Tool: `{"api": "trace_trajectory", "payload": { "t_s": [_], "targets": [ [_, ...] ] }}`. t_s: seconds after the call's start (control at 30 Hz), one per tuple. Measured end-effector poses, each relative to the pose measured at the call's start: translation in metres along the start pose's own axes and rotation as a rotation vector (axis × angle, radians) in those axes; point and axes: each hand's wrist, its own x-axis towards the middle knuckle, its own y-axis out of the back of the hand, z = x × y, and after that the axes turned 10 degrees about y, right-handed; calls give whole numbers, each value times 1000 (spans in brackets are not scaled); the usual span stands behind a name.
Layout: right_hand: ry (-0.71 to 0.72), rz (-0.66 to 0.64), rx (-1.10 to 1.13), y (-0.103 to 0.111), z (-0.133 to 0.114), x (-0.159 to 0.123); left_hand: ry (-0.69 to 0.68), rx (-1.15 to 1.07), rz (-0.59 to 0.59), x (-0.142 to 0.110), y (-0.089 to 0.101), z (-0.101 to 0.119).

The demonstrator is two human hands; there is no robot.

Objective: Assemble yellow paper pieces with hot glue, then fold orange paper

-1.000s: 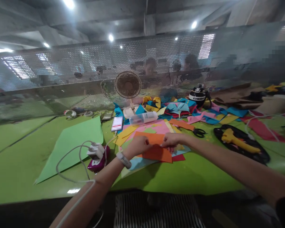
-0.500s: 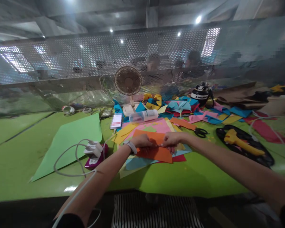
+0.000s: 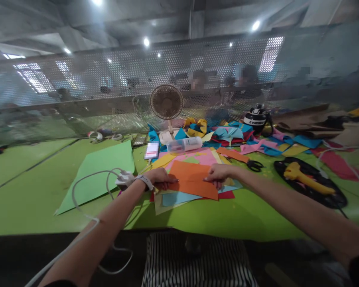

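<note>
An orange sheet of paper [image 3: 193, 179] with a faint crease across its middle is stretched between my two hands, over a pile of coloured sheets. My left hand [image 3: 161, 177], with a white band at the wrist, pinches its left edge. At the right edge, my right hand [image 3: 219, 174] grips it between thumb and fingers. Beneath it show a light blue sheet [image 3: 175, 199], a pink sheet [image 3: 208, 154] and a corner of red paper [image 3: 227, 195]. Black-handled scissors [image 3: 255, 165] lie just beyond my right hand, partly under an orange strip [image 3: 231, 154].
A large green sheet [image 3: 100, 173] and a white charger with cables [image 3: 124, 178] lie left. Behind are a fan [image 3: 166, 103], a clear bottle [image 3: 184, 144] and crumpled paper scraps [image 3: 227, 133]. On the right, a black tray [image 3: 332, 187] holds a yellow glue gun [image 3: 308, 181].
My left hand has moved left from the middle of the orange sheet to its left edge. My right hand keeps hold near the right edge. The view has shifted slightly left.
</note>
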Motion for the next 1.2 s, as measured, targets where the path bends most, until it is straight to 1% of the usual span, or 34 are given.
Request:
{"api": "trace_trajectory", "payload": {
  "t_s": [0.1, 0.2, 0.3, 0.37, 0.5, 0.57, 0.67, 0.8, 0.9, 1.0, 1.13, 1.2],
  "targets": [
    [5, 12, -26, -1, 2, 1, 4, -67, 36, -7, 0, -11],
    [13, 35, -76, -2, 1, 0, 14, -142, 74, -14, -5, -19],
    [30, 95, -161, -5, -4, -4, 4, -218, 122, -21, -10, -24],
    [56, 179, -245, -8, -11, -9, -25, -278, 172, -24, -12, -26],
    [155, 426, -441, -21, -28, -19, -99, -400, 271, -27, -17, -26],
    [205, 487, -506, -29, -34, -20, -143, -445, 290, -27, -20, -21],
    [246, 481, -535, -37, -36, -16, -212, -490, 280, -26, -27, -11],
    [275, 464, -472, -34, -30, -10, -268, -513, 237, -27, -36, 1],
    [327, 514, -385, -31, -29, -10, -269, -495, 182, -32, -41, 6],
    [391, 601, -301, -37, -37, -13, -297, -513, 135, -34, -46, 15],
    [457, 695, -235, -51, -51, -13, -492, -771, 76, -26, -51, 33],
    [501, 767, -210, -50, -53, -14, -556, -873, 47, -19, -49, 41]
  ]
}}
